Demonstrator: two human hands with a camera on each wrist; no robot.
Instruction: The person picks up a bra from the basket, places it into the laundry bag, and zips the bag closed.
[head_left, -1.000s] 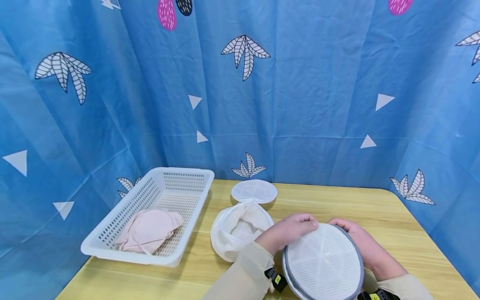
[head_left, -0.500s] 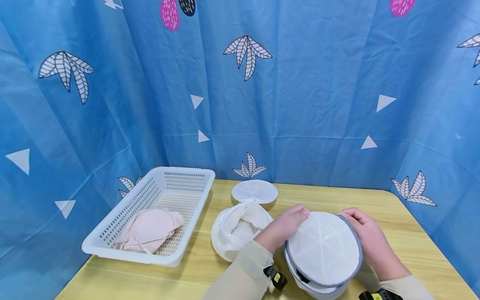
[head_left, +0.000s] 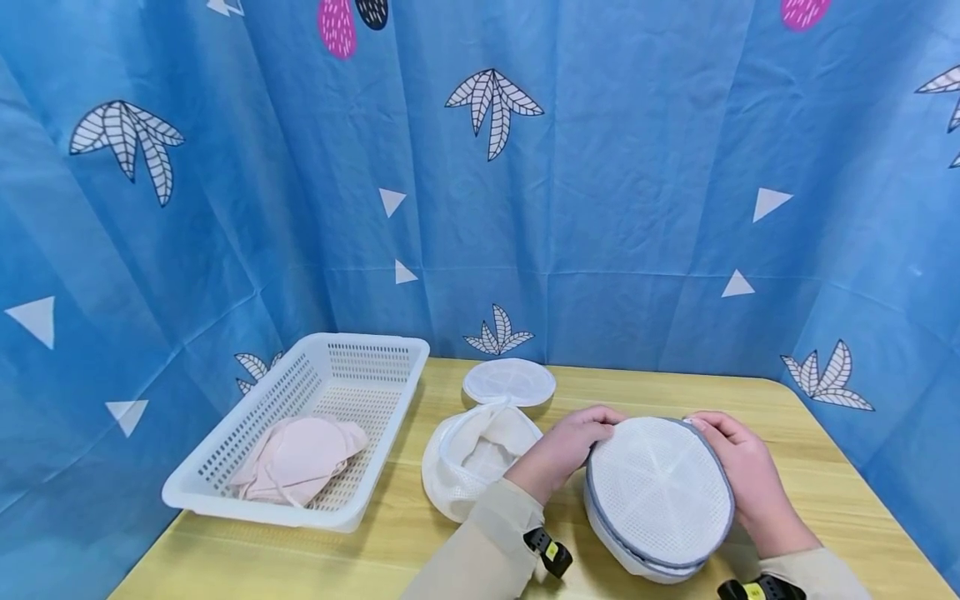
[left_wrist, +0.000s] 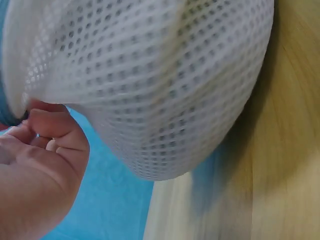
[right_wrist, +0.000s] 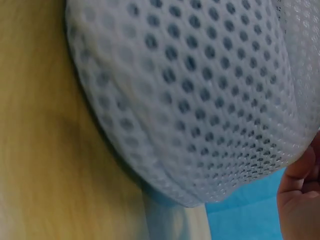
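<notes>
A round white mesh bag with grey edging [head_left: 660,492] is at the front right in the head view, its flat lid facing up. The left hand [head_left: 573,442] pinches its upper left edge. At the upper right edge the right hand [head_left: 742,467] grips the rim with thumb and curled fingers. In the left wrist view the mesh side [left_wrist: 165,90] bulges beside the left hand [left_wrist: 45,165]. The right wrist view has the mesh wall [right_wrist: 200,100] large, with part of the right hand [right_wrist: 300,195] at the right edge.
Left of the hands a second white mesh bag [head_left: 453,479] stands with its mouth open and its round lid [head_left: 510,382] folded back. A white plastic basket [head_left: 375,458] at the left holds a pale pink cloth item [head_left: 303,458]. A blue curtain [head_left: 622,208] hangs behind the table.
The grey-edged bag has moved slightly up and right, and its lid, gaping at the front half a second ago, now lies closer to the body. The right hand has shifted to the right along the rim.
</notes>
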